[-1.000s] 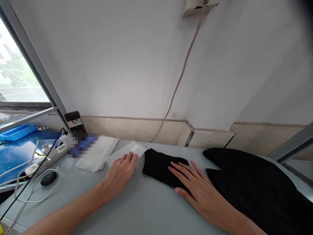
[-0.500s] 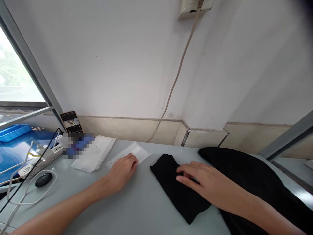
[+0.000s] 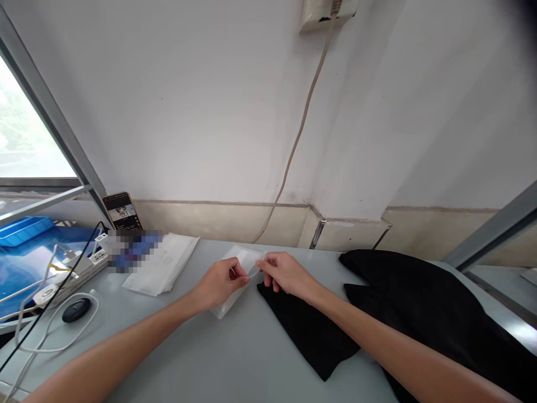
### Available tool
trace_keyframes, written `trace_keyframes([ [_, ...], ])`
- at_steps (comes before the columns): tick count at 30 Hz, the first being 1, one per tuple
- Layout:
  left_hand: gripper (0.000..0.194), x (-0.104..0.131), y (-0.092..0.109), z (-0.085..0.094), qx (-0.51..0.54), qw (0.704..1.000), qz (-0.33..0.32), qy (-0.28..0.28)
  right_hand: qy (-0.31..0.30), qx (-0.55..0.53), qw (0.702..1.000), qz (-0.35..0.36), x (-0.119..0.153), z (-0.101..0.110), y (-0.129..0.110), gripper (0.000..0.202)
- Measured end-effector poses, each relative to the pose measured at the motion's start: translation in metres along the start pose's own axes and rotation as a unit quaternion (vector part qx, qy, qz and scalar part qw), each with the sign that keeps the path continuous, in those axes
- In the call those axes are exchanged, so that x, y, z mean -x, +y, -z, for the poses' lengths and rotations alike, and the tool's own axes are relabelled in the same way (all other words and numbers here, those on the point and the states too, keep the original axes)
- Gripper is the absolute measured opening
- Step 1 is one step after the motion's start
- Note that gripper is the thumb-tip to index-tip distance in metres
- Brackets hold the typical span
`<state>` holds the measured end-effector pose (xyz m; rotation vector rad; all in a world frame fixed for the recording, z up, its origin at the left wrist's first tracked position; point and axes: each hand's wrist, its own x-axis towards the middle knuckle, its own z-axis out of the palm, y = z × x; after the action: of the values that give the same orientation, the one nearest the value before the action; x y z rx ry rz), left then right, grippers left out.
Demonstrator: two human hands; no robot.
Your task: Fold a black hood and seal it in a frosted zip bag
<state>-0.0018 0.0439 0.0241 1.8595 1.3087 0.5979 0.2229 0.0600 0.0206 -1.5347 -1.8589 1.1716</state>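
A clear plastic bag (image 3: 229,302) is tilted up off the table between my hands. My left hand (image 3: 220,282) pinches its near edge with thumb and fingers. My right hand (image 3: 285,274) grips the same edge a little further right, fingertips closed on the plastic. Under and beside my right wrist lies a folded black cloth (image 3: 312,336), flat on the grey table. A larger pile of black fabric (image 3: 419,302) rests to the right of it, partly behind my right forearm.
A stack of white bags (image 3: 161,266) lies at the left, near a blurred patch. A phone (image 3: 123,211) leans against the wall. A power strip (image 3: 71,277), white cables and a black oval device (image 3: 76,309) sit at the left edge. A blue tray (image 3: 25,230) stands beyond.
My right hand has left the black cloth and moved left to grip the bag's edge. My left hand has shifted right, and the bag has been lifted and turned.
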Motion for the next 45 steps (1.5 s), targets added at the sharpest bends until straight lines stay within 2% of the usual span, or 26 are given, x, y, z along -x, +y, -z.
trace_keyframes([
  [4, 0.032, 0.000, -0.003, -0.002, 0.007, 0.999, -0.003, 0.031, 0.022, 0.029, 0.999, 0.021, -0.005, 0.001, -0.007, 0.021],
  [7, 0.032, -0.001, -0.001, 0.000, -0.007, 0.996, -0.007, 0.085, 0.062, 0.089, 0.993, 0.039, -0.004, 0.003, -0.013, 0.019],
  [11, 0.022, -0.003, 0.000, 0.008, -0.072, 0.981, -0.050, 0.172, 0.148, 0.185, 0.970, 0.057, -0.004, 0.006, -0.016, 0.015],
  [13, 0.015, -0.003, 0.000, 0.010, -0.097, 0.973, -0.079, 0.194, 0.170, 0.210, 0.961, 0.060, -0.006, 0.005, -0.016, 0.011],
  [16, 0.012, -0.002, 0.000, 0.007, -0.112, 0.970, -0.115, 0.181, 0.170, 0.210, 0.961, 0.063, -0.010, 0.000, -0.017, 0.006],
  [20, 0.018, 0.002, 0.002, 0.000, -0.163, 0.964, -0.144, 0.151, 0.123, 0.195, 0.971, 0.070, -0.014, -0.010, -0.021, 0.020],
  [24, 0.030, -0.001, -0.004, 0.006, -0.322, 0.924, -0.166, 0.126, 0.103, 0.223, 0.966, 0.082, -0.019, -0.010, -0.020, 0.003],
  [28, 0.031, -0.009, -0.011, 0.022, -0.440, 0.880, -0.148, 0.097, 0.123, 0.265, 0.953, 0.083, -0.024, 0.001, -0.009, 0.011],
  [32, 0.029, -0.013, -0.009, 0.031, -0.477, 0.856, -0.169, 0.104, 0.131, 0.299, 0.940, 0.098, -0.026, 0.012, 0.003, 0.013],
  [36, 0.030, -0.008, -0.006, 0.027, -0.451, 0.857, -0.217, 0.122, 0.151, 0.338, 0.921, 0.120, -0.024, 0.014, 0.008, 0.014],
  [41, 0.041, -0.005, -0.013, 0.010, -0.376, 0.894, -0.225, 0.094, 0.169, 0.362, 0.906, 0.141, -0.012, 0.019, 0.007, 0.010],
  [45, 0.041, -0.006, -0.017, 0.003, -0.343, 0.910, -0.217, 0.081, 0.180, 0.357, 0.909, 0.117, 0.008, 0.034, 0.009, 0.029],
])
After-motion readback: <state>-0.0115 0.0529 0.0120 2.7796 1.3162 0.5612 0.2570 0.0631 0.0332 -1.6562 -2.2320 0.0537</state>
